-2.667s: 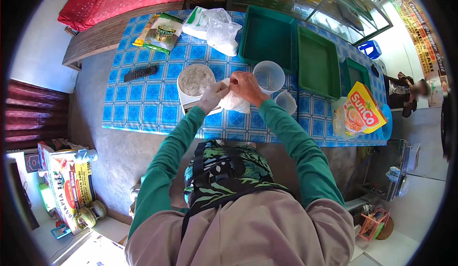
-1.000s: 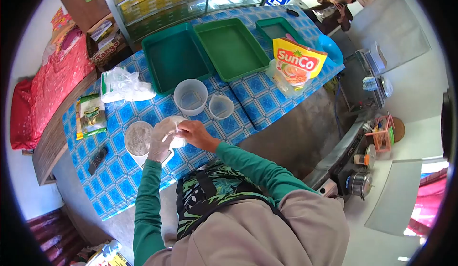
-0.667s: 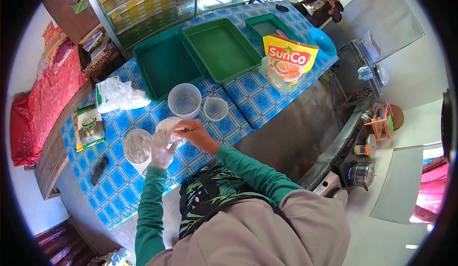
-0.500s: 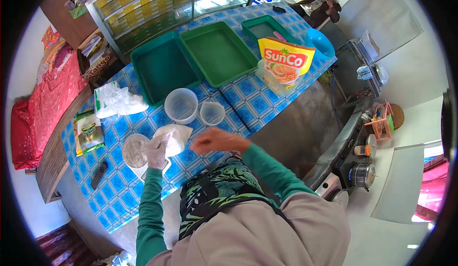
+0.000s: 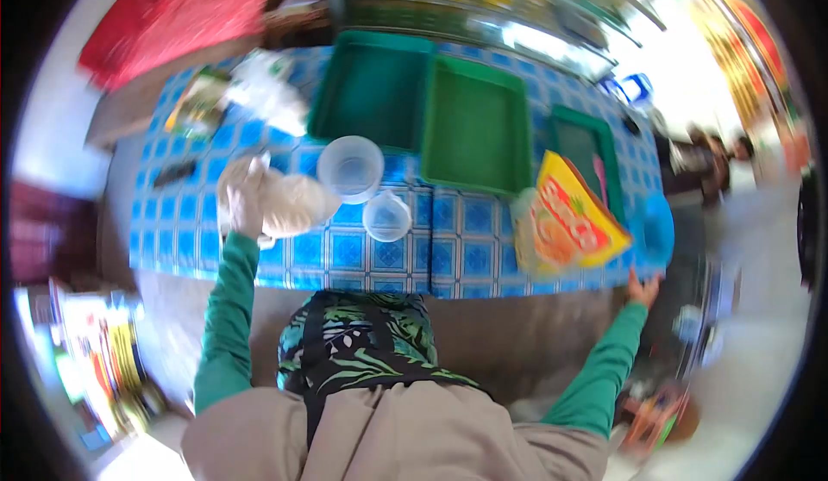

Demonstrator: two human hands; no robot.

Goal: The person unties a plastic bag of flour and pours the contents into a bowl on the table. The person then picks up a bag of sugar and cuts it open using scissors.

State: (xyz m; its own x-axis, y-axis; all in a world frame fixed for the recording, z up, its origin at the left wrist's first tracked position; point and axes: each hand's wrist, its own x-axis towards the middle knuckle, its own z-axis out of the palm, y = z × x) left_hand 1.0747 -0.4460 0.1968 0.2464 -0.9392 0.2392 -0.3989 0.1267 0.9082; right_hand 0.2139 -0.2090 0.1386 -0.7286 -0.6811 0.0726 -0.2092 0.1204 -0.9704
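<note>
My left hand, pale as if gloved, grips a clear plastic bag of whitish contents at the left of the table. The bag lies beside and partly over a round white tub, which the hand mostly hides. A bit of the white scale shows beneath. Far to the right, my right hand is at the table's front corner, its fingers up against the blue basin; blur hides whether they grip it. Right of the bag stand a clear tub and a smaller clear cup.
Behind are a dark green tray, a lighter green tray and a small green tray. A yellow SunCo pouch stands at the right. White plastic bags, a Gulaku packet and a remote lie left. Another person is beyond the table.
My right hand has let go of the bag and moved far right to the blue basin. My left hand still holds the bag, now nearer the white tub. The view has turned.
</note>
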